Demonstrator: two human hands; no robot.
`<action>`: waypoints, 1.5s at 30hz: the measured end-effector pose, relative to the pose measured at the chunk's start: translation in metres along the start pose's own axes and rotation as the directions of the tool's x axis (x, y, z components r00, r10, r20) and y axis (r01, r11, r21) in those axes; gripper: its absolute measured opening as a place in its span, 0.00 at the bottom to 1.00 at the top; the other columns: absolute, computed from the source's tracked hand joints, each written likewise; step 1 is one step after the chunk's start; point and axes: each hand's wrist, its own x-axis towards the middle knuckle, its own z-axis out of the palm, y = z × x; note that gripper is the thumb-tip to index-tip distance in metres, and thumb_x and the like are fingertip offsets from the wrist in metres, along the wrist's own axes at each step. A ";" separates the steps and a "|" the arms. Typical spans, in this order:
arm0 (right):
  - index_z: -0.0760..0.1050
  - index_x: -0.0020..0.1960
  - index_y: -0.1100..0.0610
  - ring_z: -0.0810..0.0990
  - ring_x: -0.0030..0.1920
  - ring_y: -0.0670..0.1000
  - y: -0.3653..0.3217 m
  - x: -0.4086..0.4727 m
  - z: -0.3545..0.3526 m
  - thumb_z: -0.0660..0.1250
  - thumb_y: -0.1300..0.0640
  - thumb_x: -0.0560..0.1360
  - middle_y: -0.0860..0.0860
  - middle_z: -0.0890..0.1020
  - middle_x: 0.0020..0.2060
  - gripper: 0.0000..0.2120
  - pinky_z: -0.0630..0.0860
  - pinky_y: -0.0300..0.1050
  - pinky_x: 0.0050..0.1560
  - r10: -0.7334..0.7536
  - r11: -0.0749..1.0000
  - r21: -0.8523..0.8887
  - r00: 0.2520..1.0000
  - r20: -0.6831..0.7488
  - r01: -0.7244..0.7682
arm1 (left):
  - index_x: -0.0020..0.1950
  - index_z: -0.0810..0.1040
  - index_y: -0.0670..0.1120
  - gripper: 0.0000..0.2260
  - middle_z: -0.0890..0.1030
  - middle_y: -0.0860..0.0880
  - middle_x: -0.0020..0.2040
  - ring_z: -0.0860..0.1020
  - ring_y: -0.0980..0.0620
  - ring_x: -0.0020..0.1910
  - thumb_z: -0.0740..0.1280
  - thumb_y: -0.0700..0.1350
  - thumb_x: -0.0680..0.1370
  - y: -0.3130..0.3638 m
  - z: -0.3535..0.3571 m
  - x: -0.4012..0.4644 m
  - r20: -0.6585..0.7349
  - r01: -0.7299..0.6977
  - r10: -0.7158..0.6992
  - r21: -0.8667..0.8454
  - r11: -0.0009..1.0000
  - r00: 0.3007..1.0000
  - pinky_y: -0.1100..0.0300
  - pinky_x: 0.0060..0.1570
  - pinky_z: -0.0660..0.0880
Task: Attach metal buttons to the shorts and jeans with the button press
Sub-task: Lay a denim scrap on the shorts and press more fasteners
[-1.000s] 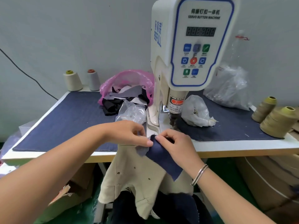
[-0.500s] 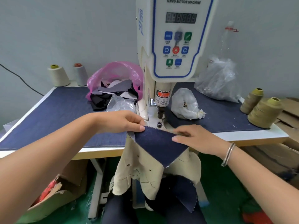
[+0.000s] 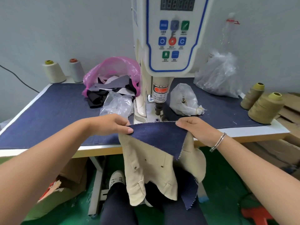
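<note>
At table edge, head view: lines below, one view only.
Denim piece [image 3: 158, 137]: stretched flat between both hands, far edge just short of the press base, near corner hung over the beige garment.
Left hand [image 3: 112, 125]: pinched the denim's left corner, thumb on top, fingers curled beneath.
Right hand [image 3: 197, 128]: pinched the denim's right corner, fingers curled over the edge; bracelet [image 3: 218, 142] on the wrist.
Beige garment [image 3: 151, 168]: lay under the denim, draped off the table front toward the lap, several small metal buttons [image 3: 135, 167] already on it.
Button press [image 3: 162, 62]: stood upright just beyond the denim, punch [image 3: 158, 109] raised above the die, apart from the cloth.
Table [image 3: 48, 111]: covered in dark blue cloth.
Clear bag [image 3: 185, 101]: right of the press, brass-coloured parts inside.
Pink bag [image 3: 113, 73]: left of the press, held fabric scraps.
Thread cones [image 3: 266, 108]: olive ones at the right table edge, pale ones at back left.
</note>
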 end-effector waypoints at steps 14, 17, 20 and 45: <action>0.78 0.34 0.51 0.75 0.37 0.47 0.022 0.046 0.012 0.68 0.47 0.69 0.51 0.78 0.34 0.09 0.70 0.44 0.42 0.115 0.944 0.312 0.993 -0.014 -0.105 | 0.32 0.77 0.50 0.19 0.74 0.52 0.32 0.72 0.56 0.32 0.78 0.63 0.61 -0.064 0.001 0.010 -0.064 -0.107 0.085 -0.608 0.786 0.994 0.66 0.38 0.72; 0.79 0.34 0.50 0.72 0.43 0.53 0.024 0.052 0.015 0.69 0.43 0.66 0.53 0.78 0.36 0.11 0.67 0.49 0.48 0.109 0.950 0.297 0.994 -0.019 -0.098 | 0.34 0.78 0.50 0.19 0.73 0.50 0.34 0.71 0.54 0.35 0.79 0.62 0.60 -0.069 -0.001 0.012 -0.062 -0.086 0.061 -0.628 0.773 0.996 0.61 0.41 0.69; 0.81 0.38 0.53 0.74 0.45 0.56 0.030 0.058 0.022 0.71 0.45 0.66 0.57 0.79 0.39 0.12 0.68 0.51 0.50 0.124 0.903 0.417 0.992 -0.017 -0.105 | 0.32 0.76 0.50 0.19 0.72 0.50 0.34 0.70 0.54 0.34 0.80 0.61 0.59 -0.074 0.003 0.013 -0.096 -0.099 0.047 -0.671 0.735 0.994 0.58 0.41 0.65; 0.84 0.41 0.50 0.80 0.44 0.48 0.027 0.053 0.036 0.60 0.49 0.80 0.52 0.84 0.41 0.16 0.74 0.46 0.49 0.106 0.951 0.305 0.980 -0.169 -0.050 | 0.47 0.71 0.42 0.13 0.72 0.42 0.43 0.73 0.49 0.39 0.67 0.49 0.71 -0.074 0.012 0.005 -0.216 -0.150 -0.025 -0.752 0.642 0.976 0.56 0.44 0.68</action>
